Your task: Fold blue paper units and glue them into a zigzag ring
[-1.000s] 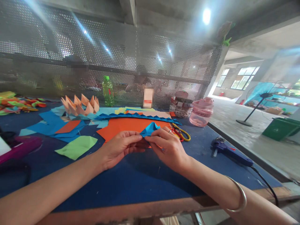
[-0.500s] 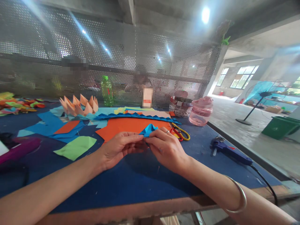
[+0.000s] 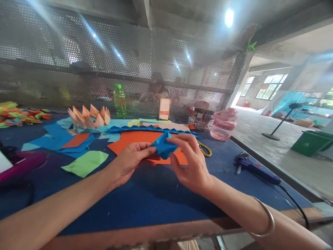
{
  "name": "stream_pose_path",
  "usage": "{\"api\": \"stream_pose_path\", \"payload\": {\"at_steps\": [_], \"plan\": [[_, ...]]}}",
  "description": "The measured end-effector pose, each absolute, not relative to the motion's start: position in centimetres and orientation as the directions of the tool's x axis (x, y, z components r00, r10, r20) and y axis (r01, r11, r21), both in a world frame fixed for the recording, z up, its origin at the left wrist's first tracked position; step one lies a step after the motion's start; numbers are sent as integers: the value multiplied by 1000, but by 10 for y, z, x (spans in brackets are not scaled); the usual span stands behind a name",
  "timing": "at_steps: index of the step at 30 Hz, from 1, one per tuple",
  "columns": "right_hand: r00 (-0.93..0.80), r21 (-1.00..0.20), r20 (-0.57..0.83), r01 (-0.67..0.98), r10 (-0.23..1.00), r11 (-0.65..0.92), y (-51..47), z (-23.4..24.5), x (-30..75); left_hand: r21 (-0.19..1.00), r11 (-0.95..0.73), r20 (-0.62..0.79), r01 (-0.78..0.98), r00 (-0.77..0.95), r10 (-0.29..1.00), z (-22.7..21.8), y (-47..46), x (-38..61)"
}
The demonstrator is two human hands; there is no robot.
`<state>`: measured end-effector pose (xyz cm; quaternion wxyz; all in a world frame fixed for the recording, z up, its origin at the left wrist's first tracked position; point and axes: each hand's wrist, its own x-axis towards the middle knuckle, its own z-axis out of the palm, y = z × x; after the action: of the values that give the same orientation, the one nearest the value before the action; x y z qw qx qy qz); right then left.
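Note:
A folded blue paper piece [image 3: 163, 146] sits between my hands above the table. My left hand [image 3: 132, 163] pinches its left end with the fingertips. My right hand [image 3: 191, 163] rests its fingers on the upper right side, with the thumb spread away below. Under the hands lies an orange paper sheet [image 3: 135, 139]. Behind it runs a blue zigzag paper strip [image 3: 140, 129]. Yellow-handled scissors [image 3: 205, 151] lie just past my right hand, partly hidden by it.
On the blue table [image 3: 125, 208] lie a peach folded paper crown [image 3: 90, 118], a green paper sheet [image 3: 85, 163] and a blue glue gun [image 3: 252, 170] with a black cord. A green bottle [image 3: 119, 101], a pink jar [image 3: 223, 125] and a woven basket [image 3: 201, 119] stand before a perforated metal screen [image 3: 78, 45].
My right hand has let its grip loosen and spread, and the blue paper now shows larger and more unfolded. My hands have moved slightly apart, uncovering less of the scissors.

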<state>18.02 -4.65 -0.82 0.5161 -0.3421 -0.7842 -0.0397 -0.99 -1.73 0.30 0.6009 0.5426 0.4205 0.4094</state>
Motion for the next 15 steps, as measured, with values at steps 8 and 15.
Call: {"api": "stream_pose_path", "payload": {"at_steps": [8, 15], "plan": [[-35, -946, 290, 139, 956, 292, -34, -14, 172, 996, -74, 58, 58, 240, 969, 8, -26, -3], [-60, -961, 274, 23, 960, 276, -36, -18, 166, 948, -183, 123, 260, 229, 966, 1, -27, -1]]}}
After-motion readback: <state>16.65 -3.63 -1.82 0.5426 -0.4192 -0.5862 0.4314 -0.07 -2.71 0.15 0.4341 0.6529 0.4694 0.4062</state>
